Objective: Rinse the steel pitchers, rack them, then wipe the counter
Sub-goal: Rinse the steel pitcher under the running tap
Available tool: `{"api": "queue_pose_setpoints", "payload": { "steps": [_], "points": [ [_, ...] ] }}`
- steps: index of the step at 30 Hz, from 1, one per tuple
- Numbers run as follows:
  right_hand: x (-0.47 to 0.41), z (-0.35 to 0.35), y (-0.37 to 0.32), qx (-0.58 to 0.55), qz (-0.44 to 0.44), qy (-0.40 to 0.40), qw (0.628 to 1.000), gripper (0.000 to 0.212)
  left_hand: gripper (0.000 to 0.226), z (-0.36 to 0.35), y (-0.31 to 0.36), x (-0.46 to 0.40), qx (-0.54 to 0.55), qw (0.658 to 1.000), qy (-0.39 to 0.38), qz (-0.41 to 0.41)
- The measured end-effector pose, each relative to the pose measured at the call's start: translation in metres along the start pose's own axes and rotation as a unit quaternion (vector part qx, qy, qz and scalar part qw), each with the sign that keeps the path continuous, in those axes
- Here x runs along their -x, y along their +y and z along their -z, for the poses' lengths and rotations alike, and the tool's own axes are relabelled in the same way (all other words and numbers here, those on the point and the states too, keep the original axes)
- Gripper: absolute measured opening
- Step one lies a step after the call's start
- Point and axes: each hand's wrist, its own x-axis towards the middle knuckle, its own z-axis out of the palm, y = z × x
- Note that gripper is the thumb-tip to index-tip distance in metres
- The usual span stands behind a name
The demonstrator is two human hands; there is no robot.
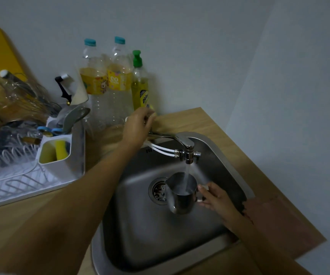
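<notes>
A small steel pitcher (182, 192) is held upright over the steel sink (140, 235), just right of the drain (158, 190). My right hand (215, 198) grips its handle. Water runs from the faucet spout (188, 153) straight into the pitcher's mouth. My left hand (138, 127) reaches across to the back of the sink and rests on the faucet lever, fingers curled over it. A white dish rack (21, 175) stands on the wooden counter (31, 225) at the left, with glassware and utensils in it.
Two plastic bottles (104, 84) and a green-capped dish soap bottle (139, 84) stand against the wall behind the sink. The rack's white caddy (55, 149) holds a yellow sponge. A reddish-brown cloth (275, 219) lies on the counter right of the sink.
</notes>
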Motion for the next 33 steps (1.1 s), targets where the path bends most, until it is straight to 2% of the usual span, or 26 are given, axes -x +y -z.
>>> {"api": "queue_pose_setpoints", "payload": {
  "steps": [2, 4, 6, 8, 10, 12, 15, 17, 22, 26, 28, 30, 33],
  "points": [
    [-0.003, 0.004, 0.0, 0.006, 0.001, -0.006, 1.0, 0.011, 0.031, -0.001, 0.01, 0.049, 0.107, 0.988, 0.07, 0.087],
    [-0.006, 0.008, 0.0, 0.007, -0.004, -0.007, 1.0, 0.014, 0.031, -0.013, 0.014, 0.103, 0.196, 0.959, 0.052, 0.198],
    [-0.008, 0.01, 0.0, 0.0, -0.02, -0.011, 1.0, 0.016, 0.027, -0.027, 0.017, 0.145, 0.209, 0.938, -0.048, 0.274],
    [-0.008, 0.011, -0.002, -0.011, -0.041, -0.02, 0.999, 0.016, 0.022, -0.038, 0.025, 0.17, 0.249, 0.902, -0.174, 0.308],
    [-0.008, 0.012, -0.001, -0.025, -0.061, -0.026, 0.997, 0.018, 0.02, -0.045, 0.034, 0.18, 0.292, 0.865, -0.239, 0.331],
    [-0.009, 0.014, 0.001, -0.052, -0.087, -0.03, 0.994, 0.025, 0.022, -0.05, 0.037, 0.181, 0.301, 0.857, -0.245, 0.34],
    [-0.009, 0.019, 0.002, -0.089, -0.112, -0.025, 0.989, 0.016, 0.031, -0.052, 0.04, 0.182, 0.318, 0.848, -0.25, 0.342],
    [-0.008, 0.021, 0.0, -0.085, -0.095, -0.02, 0.992, 0.012, 0.034, -0.051, 0.042, 0.184, 0.358, 0.833, -0.254, 0.337],
    [-0.007, 0.013, -0.009, 0.025, 0.008, 0.013, 1.0, 0.018, 0.038, -0.06, 0.037, 0.197, 0.395, 0.793, -0.264, 0.381],
    [-0.01, 0.007, -0.02, 0.137, 0.042, 0.007, 0.99, 0.021, 0.037, -0.06, 0.036, 0.2, 0.423, 0.767, -0.245, 0.417],
    [-0.013, 0.004, -0.023, 0.12, 0.017, 0.0, 0.993, 0.018, 0.029, -0.057, 0.032, 0.197, 0.422, 0.771, -0.245, 0.408],
    [-0.018, 0.003, -0.019, 0.056, -0.028, 0.002, 0.998, 0.015, 0.02, -0.052, 0.034, 0.19, 0.417, 0.778, -0.248, 0.4],
    [-0.016, 0.001, -0.005, -0.052, -0.121, 0.024, 0.991, 0.016, 0.025, -0.052, 0.038, 0.178, 0.39, 0.804, -0.25, 0.373]
  ]
}}
